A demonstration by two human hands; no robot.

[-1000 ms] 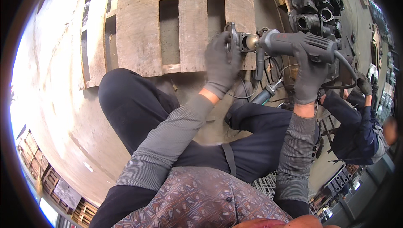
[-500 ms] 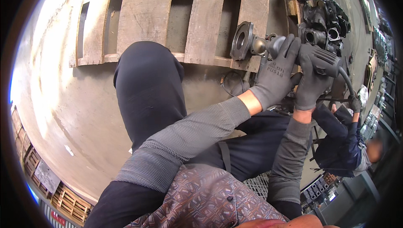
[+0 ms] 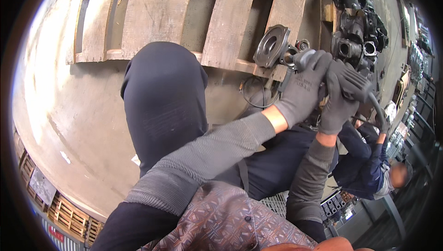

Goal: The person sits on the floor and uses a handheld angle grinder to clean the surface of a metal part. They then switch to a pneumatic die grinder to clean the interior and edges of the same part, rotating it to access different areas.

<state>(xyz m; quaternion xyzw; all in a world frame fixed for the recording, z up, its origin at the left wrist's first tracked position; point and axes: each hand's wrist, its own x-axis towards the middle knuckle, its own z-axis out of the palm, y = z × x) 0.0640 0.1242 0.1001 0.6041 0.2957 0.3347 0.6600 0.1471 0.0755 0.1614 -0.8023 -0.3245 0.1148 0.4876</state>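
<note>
grey knit gloves cover both hands, which hold a grey handheld power grinder over the concrete floor. the left hand wraps around the tool's front body, fingers closed tight just behind its head. the right hand is closed around the rear handle, touching the left. a dark round metal flange with a centre hole sits at the grinder's nose, above the edge of a weathered wooden pallet. dark cast metal housings lie piled just beyond.
</note>
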